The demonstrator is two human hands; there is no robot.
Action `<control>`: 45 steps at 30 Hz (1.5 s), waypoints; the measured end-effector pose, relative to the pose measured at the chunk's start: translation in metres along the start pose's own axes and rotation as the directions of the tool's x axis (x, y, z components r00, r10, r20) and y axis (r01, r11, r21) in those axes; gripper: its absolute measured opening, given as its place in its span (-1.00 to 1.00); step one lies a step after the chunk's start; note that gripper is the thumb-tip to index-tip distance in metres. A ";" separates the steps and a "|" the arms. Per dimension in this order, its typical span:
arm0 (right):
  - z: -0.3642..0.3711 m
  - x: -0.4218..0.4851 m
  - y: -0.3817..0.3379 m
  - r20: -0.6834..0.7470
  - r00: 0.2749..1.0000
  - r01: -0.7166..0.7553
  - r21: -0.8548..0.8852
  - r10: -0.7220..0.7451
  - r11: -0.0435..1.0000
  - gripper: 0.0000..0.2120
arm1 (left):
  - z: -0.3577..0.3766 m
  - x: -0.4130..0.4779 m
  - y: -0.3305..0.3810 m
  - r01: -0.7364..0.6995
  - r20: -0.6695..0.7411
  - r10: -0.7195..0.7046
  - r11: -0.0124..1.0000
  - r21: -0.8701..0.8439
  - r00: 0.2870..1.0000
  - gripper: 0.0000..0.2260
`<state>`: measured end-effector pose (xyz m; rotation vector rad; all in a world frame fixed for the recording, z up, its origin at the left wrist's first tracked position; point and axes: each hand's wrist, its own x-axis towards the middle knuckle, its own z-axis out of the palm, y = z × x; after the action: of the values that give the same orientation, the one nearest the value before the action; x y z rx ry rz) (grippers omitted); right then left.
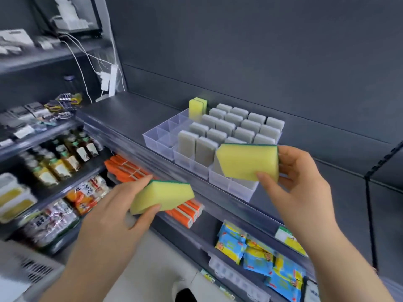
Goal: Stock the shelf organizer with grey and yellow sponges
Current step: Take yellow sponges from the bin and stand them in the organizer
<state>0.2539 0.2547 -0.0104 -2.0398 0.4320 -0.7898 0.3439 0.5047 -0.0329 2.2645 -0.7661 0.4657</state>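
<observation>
Each hand grasps a yellow sponge with a green scouring back: the left hand (122, 205) pinches one (162, 196) below the shelf edge, the right hand (298, 177) holds another (248, 161) just before the clear organizer (162, 139), where grey sponges (231, 129) stand upright and yellow ones (197, 107) fill a back compartment.

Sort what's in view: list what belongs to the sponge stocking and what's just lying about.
Belongs to the job:
left hand, gripping one yellow sponge
right hand, gripping a second yellow sponge
clear organizer
grey sponges standing in it
stocked yellow sponges at its back corner

Just lying about:
orange packs
bottles
blue packets
white plugs and cables
</observation>
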 end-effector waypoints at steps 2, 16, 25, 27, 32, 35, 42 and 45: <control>0.018 0.024 0.001 -0.014 1.000 0.007 0.005 -0.007 1.000 -0.57 | 0.004 0.027 -0.022 -0.017 0.027 0.016 1.000 0.006 1.000 -0.57; 0.106 0.192 -0.001 -0.060 0.998 -0.009 -0.157 0.000 0.987 -0.58 | 0.047 0.232 -0.130 -0.018 0.026 0.019 0.999 -0.037 0.999 -0.53; 0.163 0.209 -0.003 -0.249 0.955 -0.215 -0.216 0.159 0.952 -0.58 | 0.092 0.315 -0.196 -0.195 0.160 0.233 0.955 -0.222 0.959 -0.56; 0.188 0.209 -0.007 -0.335 0.923 -0.272 -0.214 0.192 0.938 -0.57 | 0.099 0.338 -0.219 -0.253 0.200 0.312 0.928 -0.273 0.929 -0.56; 0.251 0.219 -0.030 -0.420 0.878 -0.357 -0.250 0.231 0.900 -0.56 | 0.111 0.393 -0.265 -0.340 0.240 0.451 0.856 -0.391 0.860 -0.57; 0.276 0.226 -0.043 -0.477 0.848 -0.390 -0.271 0.230 0.880 -0.54 | 0.122 0.416 -0.278 -0.394 0.231 0.533 0.798 -0.456 0.814 -0.58; 0.280 0.241 -0.061 -0.534 0.819 -0.446 -0.365 0.208 0.817 -0.56 | 0.139 0.431 -0.277 -0.472 0.227 0.664 0.693 -0.545 0.713 -0.58; 0.264 0.267 -0.062 -0.489 0.857 -0.419 -0.475 0.164 0.774 -0.62 | 0.138 0.435 -0.275 -0.491 0.175 0.655 0.692 -0.529 0.735 -0.61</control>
<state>0.6293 0.2998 0.0314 -2.2330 1.3590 -0.9835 0.8658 0.3985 -0.0410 1.6311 -1.6321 0.1214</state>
